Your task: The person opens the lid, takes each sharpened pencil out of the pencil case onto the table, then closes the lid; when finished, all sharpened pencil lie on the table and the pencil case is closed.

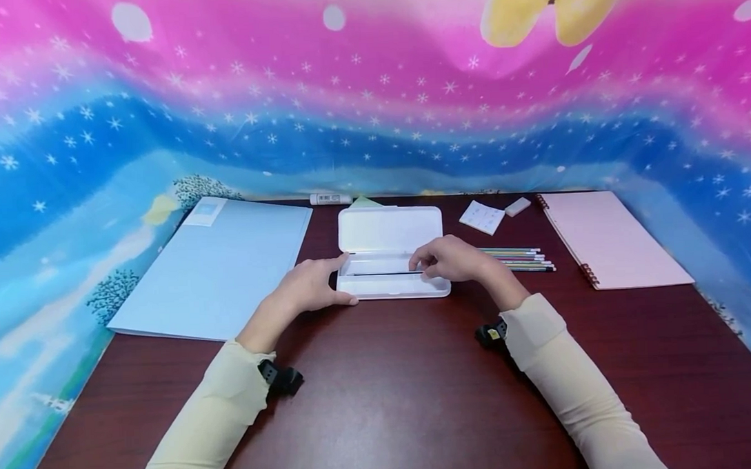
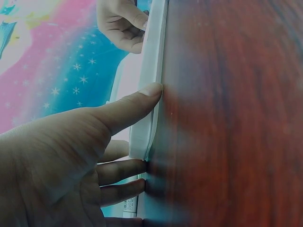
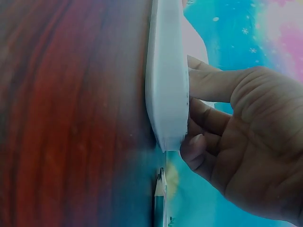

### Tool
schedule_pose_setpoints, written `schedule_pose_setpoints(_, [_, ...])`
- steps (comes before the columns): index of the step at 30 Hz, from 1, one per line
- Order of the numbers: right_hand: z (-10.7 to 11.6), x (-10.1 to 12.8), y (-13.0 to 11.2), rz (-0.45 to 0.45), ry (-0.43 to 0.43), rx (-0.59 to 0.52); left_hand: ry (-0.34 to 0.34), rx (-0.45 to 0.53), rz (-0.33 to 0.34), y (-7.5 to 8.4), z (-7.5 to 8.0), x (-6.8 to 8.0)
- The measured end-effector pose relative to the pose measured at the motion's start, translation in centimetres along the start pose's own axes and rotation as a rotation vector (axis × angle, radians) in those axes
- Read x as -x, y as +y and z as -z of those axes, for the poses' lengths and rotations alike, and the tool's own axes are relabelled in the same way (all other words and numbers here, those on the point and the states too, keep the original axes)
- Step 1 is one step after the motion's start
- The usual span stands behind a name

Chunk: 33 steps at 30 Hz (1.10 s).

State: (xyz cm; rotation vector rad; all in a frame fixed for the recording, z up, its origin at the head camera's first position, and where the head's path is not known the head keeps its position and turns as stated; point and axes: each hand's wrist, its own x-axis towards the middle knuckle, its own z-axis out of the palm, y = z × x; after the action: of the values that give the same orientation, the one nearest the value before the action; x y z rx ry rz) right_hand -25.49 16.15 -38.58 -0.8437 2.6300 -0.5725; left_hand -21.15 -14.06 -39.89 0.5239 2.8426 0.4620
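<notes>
The white pencil case (image 1: 391, 261), lying open at mid-table, is being steadied at its left end by the left hand (image 1: 312, 286), fingers straight, while a dark pencil (image 1: 383, 273) is being pinched inside by the right hand (image 1: 453, 258).

Counted on the desk: 1 white pencil case (image 1: 390, 228), 1 blue folder (image 1: 218, 267), 1 pink notebook (image 1: 611, 236), 1 eraser (image 1: 517, 206), 1 notepad (image 1: 482, 217), approx. 6 pencils (image 1: 518, 258).

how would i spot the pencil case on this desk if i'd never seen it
Start at the dark red-brown table, between the blue folder and the pink spiral notebook. The pencil case lies in the middle, with the left hand at its left end and the right hand reaching inside. It is the only white box, its lid open.
</notes>
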Motion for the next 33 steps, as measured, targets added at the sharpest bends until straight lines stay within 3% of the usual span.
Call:
schedule_pose_setpoints(9, [0.3,0.1,0.5,0.026,0.082,-0.043,0.003,-0.004,0.010,0.1,0.0,-0.3])
schedule_pose_setpoints(23, [2.7,2.1,2.3,-0.004,0.178,-0.102,-0.008,0.004,0.024,0.1,0.1,-0.1])
schedule_pose_setpoints(29, [2.8,3.0,3.7,0.009,0.196,-0.089,-0.010,0.004,0.021,0.1,0.0,-0.1])
schedule_pose_setpoints(33, [3.0,3.9,4.4,-0.030,0.194,-0.091,-0.008,0.002,0.016,0.0,0.0,-0.1])
